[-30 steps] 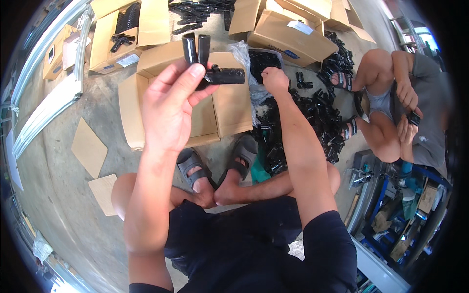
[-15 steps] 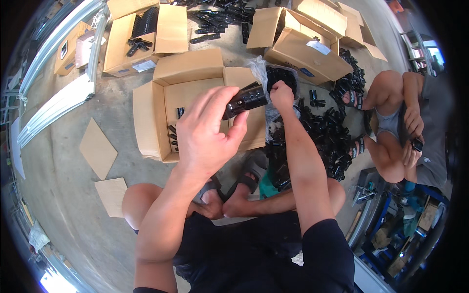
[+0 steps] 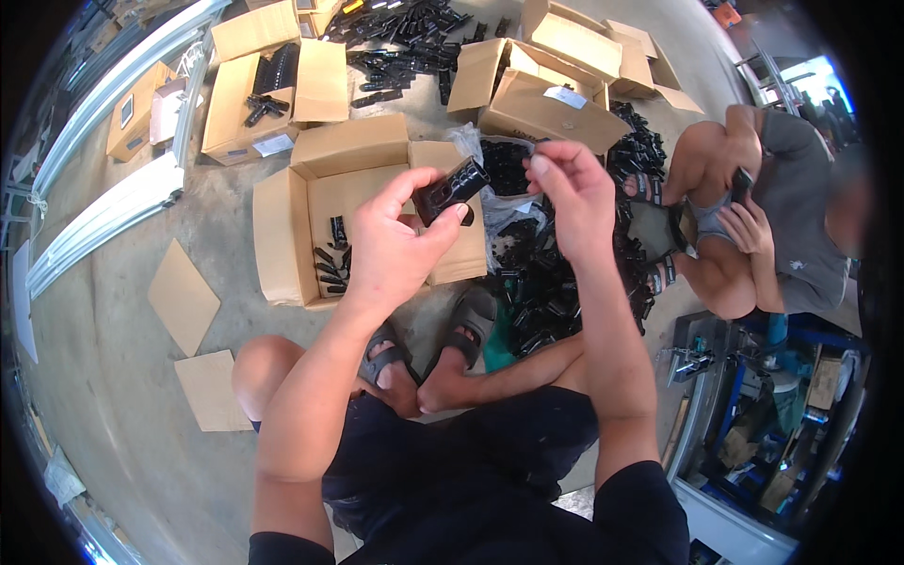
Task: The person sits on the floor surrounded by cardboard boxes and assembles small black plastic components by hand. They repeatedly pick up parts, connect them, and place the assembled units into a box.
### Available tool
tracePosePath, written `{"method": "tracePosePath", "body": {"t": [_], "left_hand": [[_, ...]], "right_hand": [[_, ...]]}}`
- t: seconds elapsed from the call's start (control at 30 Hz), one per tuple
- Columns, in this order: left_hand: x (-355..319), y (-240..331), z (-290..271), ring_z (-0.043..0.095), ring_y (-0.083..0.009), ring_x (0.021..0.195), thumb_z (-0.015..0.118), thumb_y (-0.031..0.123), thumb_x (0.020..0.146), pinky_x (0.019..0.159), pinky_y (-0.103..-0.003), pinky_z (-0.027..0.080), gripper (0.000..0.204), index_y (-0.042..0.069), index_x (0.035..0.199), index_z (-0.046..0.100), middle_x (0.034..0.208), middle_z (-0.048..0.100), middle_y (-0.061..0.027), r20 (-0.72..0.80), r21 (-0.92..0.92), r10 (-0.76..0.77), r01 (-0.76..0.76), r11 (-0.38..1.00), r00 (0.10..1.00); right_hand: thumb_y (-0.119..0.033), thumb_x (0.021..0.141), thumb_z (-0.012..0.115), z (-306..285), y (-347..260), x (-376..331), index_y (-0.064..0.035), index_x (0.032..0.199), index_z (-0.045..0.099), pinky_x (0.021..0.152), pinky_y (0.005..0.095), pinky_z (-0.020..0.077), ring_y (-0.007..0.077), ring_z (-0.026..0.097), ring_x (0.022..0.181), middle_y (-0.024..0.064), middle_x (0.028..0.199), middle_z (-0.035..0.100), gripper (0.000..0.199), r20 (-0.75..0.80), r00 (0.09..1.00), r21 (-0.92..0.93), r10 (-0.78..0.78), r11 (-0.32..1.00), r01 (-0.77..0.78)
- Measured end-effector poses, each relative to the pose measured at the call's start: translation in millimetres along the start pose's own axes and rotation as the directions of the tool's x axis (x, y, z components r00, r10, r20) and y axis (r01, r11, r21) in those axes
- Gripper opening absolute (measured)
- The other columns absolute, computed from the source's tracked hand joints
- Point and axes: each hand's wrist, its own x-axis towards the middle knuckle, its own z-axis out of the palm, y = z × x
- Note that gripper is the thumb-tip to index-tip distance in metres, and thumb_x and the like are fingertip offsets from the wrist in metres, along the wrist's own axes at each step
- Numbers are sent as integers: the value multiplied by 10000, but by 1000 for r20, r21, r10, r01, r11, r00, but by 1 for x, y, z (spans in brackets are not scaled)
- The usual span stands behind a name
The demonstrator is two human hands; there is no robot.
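An open brown cardboard box [image 3: 280, 240] is the landmark, lying just beyond the person's dark grey strapped sandals [image 3: 473, 318]. Over the right side of this box, the left hand [image 3: 386, 247] holds a glossy black tubular fitting [image 3: 452, 191] with holes along its side; its forefinger curves along the upper side and its thumb presses from below, the two parted by the thickness of the tube, whose open end tilts up and to the right. The other fingers of that hand are mostly hidden behind the piece. To the right of the box, well apart from the fitting, the right hand [image 3: 582, 198] is raised, thumb and forefinger brought close together at their tips and the remaining fingers loosely bent; whether something tiny is pinched there cannot be told. Behind those fingertips, near the box's far right corner, lie small dark pieces [image 3: 505, 165] beside crinkled clear plastic film [image 3: 465, 140]. Inside the box, toward its left, several short black fittings [image 3: 331, 270] lie in a small group. Right of the box spreads a dense heap of black plastic fittings [image 3: 546, 299], and left of it on the floor lies a flat diamond-shaped cardboard sheet [image 3: 184, 297].
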Motion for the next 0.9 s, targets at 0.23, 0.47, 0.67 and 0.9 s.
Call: {"method": "tracePosePath", "body": {"t": [0.23,0.47,0.67,0.9], "left_hand": [[-19,1,8,644,-77,972,738,-4,909,802,-232,578,359,-22,1257,651,1081,697,-26,185,-216,-161,200,956,969],[-29,14,35,658,-73,965,748,10,910,813,-225,561,329,-35,1224,661,1086,717,-50,230,-59,-194,213,975,953],[-24,7,53,679,-83,944,785,44,892,808,-244,561,349,-56,1208,673,1059,753,-91,274,-146,-158,203,968,949],[-21,10,57,683,-85,926,789,40,894,815,-249,562,342,-61,1201,675,1040,761,-98,301,-176,-183,243,954,936]], "right_hand": [[-160,1065,585,17,-15,-44,-25,1161,555,769,265,538,119,659,900,110,1030,713,170,-44,996,304,-72,949,82],[-200,1107,489,28,4,-39,-27,1152,485,706,256,505,99,614,769,66,868,674,179,-153,957,-16,-248,968,249],[-219,1109,474,15,13,-31,6,1134,488,673,268,501,98,587,692,51,743,640,227,-253,911,-124,-325,945,303],[-246,1125,451,10,11,-26,-22,1133,498,599,228,451,65,539,655,34,757,614,228,-281,910,-140,-306,951,277]]}}
